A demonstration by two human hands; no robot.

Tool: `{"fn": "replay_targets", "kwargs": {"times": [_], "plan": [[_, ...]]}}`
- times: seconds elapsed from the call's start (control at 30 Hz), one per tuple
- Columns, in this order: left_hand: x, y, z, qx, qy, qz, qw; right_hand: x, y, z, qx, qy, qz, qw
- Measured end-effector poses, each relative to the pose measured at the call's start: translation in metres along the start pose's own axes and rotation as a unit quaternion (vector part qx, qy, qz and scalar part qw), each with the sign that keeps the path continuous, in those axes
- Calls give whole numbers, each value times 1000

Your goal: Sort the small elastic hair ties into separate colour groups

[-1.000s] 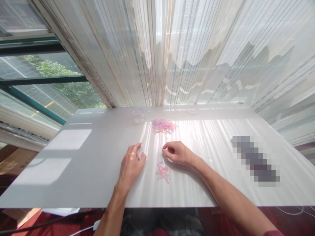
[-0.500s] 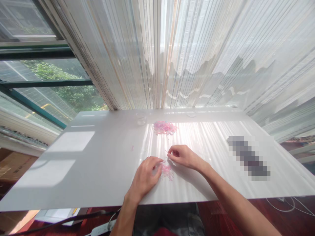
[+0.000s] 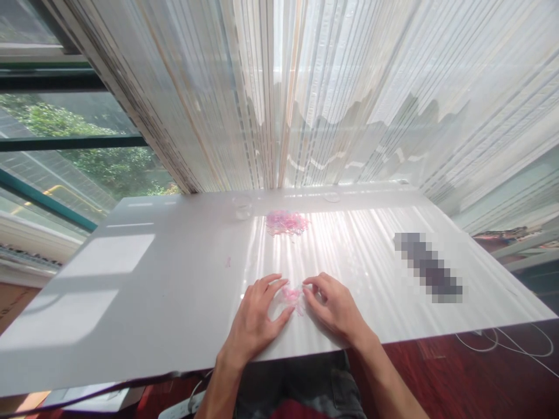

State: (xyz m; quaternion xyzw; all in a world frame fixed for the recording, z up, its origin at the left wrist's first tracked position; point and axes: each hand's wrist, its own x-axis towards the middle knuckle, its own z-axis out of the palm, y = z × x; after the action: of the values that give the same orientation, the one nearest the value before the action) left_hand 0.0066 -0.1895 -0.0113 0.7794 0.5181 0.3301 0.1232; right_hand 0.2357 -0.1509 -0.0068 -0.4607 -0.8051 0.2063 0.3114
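Note:
A small heap of thin pink, see-through loops, looking like little elastic bands (image 3: 291, 293), lies on the white table (image 3: 187, 314) between my hands. My left hand (image 3: 259, 308) rests at its left side, thumb and fingers spread around the heap's edge. On the right, my right hand (image 3: 334, 304) has its fingers bent and its thumb and fingertips slightly apart at the heap's edge; no band shows in them. Farther back sits a larger pile of pink bands (image 3: 287, 223).
Behind the larger pile, to its left, stands a clear round container (image 3: 242, 208); a clear disc, perhaps its lid (image 3: 332, 198), lies at the back. One loose pink band (image 3: 227, 262) is at left. A blurred-out dark object (image 3: 430, 267) lies at right. Curtains (image 3: 275, 105) hang behind the table.
My right hand has come down and toward me, from holding a strand above the small heap to its right edge. The strand no longer shows. My left fingers have spread wider.

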Motion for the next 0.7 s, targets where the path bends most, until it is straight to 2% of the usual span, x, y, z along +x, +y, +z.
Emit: {"fn": "replay_targets", "kwargs": {"times": [0.17, 0.33, 0.53, 0.7], "plan": [[-1, 0, 2, 31, -19, 17, 999, -3, 2, 5, -2, 46, -50, 998], [1, 2, -2, 13, -24, 20, 999, -4, 1, 4, -14, 19, -103, 994], [0, 2, -4, -8, -8, 27, 1000, -3, 0, 3, 13, 6, -114, 993], [0, 1, -2, -6, 29, 20, 999, -3, 1, 3, 27, -1, -119, 993]]}}
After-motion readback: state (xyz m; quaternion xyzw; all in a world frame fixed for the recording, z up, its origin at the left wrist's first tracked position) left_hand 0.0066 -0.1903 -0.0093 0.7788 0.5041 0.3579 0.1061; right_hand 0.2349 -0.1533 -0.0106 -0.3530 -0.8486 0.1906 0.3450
